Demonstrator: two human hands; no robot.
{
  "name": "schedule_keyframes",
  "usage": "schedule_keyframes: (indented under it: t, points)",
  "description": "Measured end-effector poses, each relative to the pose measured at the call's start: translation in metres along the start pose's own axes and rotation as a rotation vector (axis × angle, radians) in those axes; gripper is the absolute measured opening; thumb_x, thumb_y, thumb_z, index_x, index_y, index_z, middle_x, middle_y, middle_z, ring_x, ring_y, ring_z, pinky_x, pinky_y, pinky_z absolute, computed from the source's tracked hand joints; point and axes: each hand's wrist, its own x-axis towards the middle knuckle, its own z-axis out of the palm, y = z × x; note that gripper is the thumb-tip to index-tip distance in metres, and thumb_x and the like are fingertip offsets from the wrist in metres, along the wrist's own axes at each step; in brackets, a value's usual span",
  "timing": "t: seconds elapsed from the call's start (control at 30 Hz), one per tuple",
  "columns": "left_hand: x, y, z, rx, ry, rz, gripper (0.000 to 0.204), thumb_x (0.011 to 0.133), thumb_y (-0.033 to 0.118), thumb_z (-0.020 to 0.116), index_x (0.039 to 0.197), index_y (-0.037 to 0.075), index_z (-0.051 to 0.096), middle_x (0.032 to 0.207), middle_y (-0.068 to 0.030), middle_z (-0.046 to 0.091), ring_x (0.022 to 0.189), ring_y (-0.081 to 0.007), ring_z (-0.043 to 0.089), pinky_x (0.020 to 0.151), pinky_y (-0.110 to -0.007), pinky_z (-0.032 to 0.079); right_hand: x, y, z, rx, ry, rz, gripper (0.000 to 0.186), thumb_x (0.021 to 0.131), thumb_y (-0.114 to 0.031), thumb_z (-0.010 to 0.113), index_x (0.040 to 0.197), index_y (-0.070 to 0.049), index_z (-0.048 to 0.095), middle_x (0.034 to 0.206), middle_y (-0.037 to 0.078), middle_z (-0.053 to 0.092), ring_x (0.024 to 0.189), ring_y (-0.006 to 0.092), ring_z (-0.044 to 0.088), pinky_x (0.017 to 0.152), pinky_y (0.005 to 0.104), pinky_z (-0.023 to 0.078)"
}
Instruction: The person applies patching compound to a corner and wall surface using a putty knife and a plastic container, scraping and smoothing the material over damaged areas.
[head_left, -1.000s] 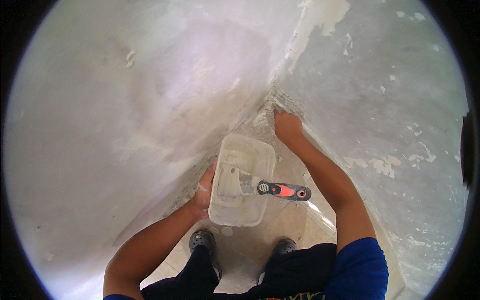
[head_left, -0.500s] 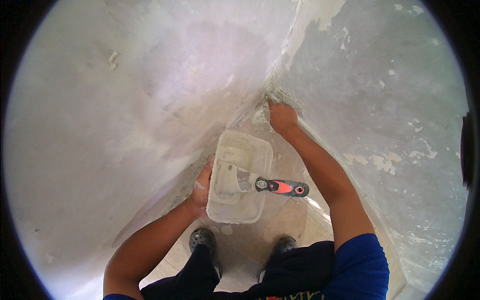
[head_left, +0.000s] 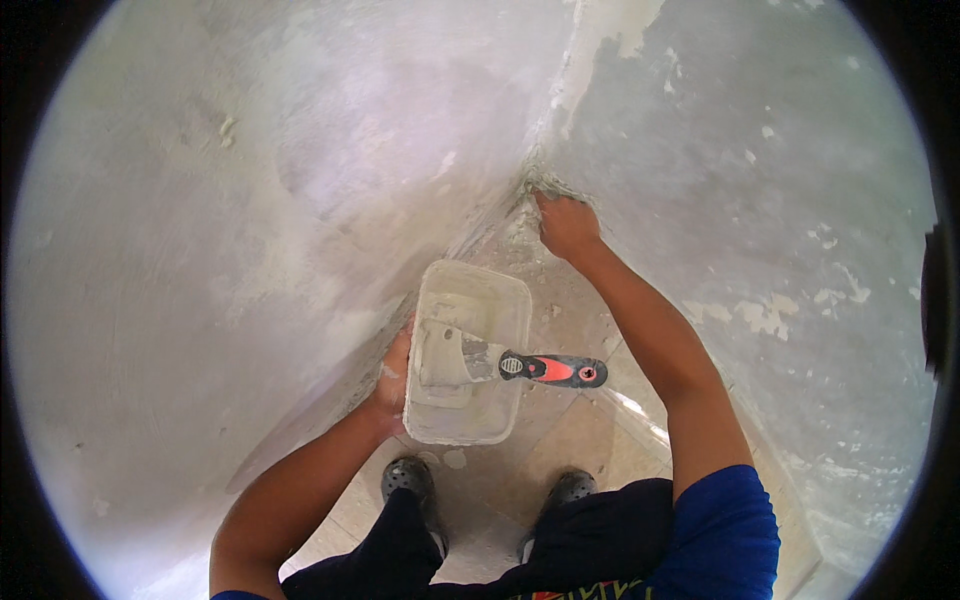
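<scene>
My left hand (head_left: 396, 378) grips the left side of a pale, rectangular plastic tub (head_left: 470, 430) smeared with filler. Across the tub lies a putty knife (head_left: 552, 370). Its coated blade is over the inside, and its black and red handle sticks out past the right rim. My right hand (head_left: 567, 226) reaches forward to the foot of the wall corner, fingers curled in and pressed against rough, wet-looking filler (head_left: 545, 183). The fingertips are hidden there, so whether they hold anything does not show.
A smooth grey wall (head_left: 330, 160) rises on the left and another wall (head_left: 780, 220) with pale flaked patches on the right, meeting at the corner ahead. Below is a tiled floor (head_left: 570, 440) with filler spots. My clogs (head_left: 410, 478) stand behind the tub.
The tub, with the putty knife on it, has shifted slightly left in my left hand. My right hand stays at the corner, its fingers slightly moved against the filler.
</scene>
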Motion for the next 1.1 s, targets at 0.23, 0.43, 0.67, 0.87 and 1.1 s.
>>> schedule_keyframes:
  t: [0.23,0.43,0.67,0.87,1.1]
  points:
    - [0.001,-0.002,-0.004,0.009,0.017,0.002,0.066,0.107,0.057,0.032,0.149,0.009,0.047,0.136,-0.0145,0.062,0.122,-0.0287,0.063,0.105,-0.047,0.052,-0.005,0.009,0.02,-0.04,-0.051,0.017,0.054,0.088,-0.014,0.061,0.141,-0.012,0.057,0.09,0.017,0.074,0.084,0.0343,0.073,0.075,0.0471,0.058]
    - [0.0,0.001,0.006,0.027,-0.012,0.04,0.066,0.107,0.057,0.033,0.15,0.009,0.044,0.137,-0.0147,0.061,0.123,-0.0288,0.063,0.106,-0.047,0.052,-0.024,0.034,0.064,0.503,-0.03,0.061,0.029,0.09,-0.017,0.061,0.117,-0.009,0.068,0.091,0.016,0.071,0.083,0.0296,0.069,0.071,0.041,0.054]
    - [-0.001,0.005,0.004,0.092,-0.008,0.038,0.07,0.105,0.06,0.035,0.151,0.009,0.044,0.139,-0.015,0.06,0.123,-0.03,0.063,0.106,-0.049,0.051,-0.002,0.026,0.094,2.136,-0.405,0.483,0.018,0.103,-0.022,0.049,0.107,-0.012,0.063,0.085,0.003,0.059,0.063,0.0169,0.046,0.063,0.0318,0.043]
    - [0.001,0.0,0.0,-0.012,-0.051,0.003,0.07,0.104,0.062,0.036,0.15,0.01,0.046,0.139,-0.0153,0.06,0.122,-0.0307,0.063,0.105,-0.05,0.052,0.009,0.001,0.083,2.455,-0.211,0.418,0.004,0.094,-0.014,0.057,0.093,-0.016,0.054,0.082,0.002,0.057,0.062,0.0134,0.047,0.056,0.0303,0.036]
    - [0.002,0.0,-0.002,-0.008,-0.009,-0.015,0.07,0.104,0.062,0.036,0.149,0.01,0.046,0.14,-0.0145,0.06,0.123,-0.03,0.063,0.106,-0.048,0.051,-0.022,-0.002,0.049,2.342,-0.053,0.506,0.031,0.091,-0.013,0.059,0.121,-0.011,0.058,0.089,0.008,0.064,0.069,0.0174,0.056,0.061,0.0342,0.043]
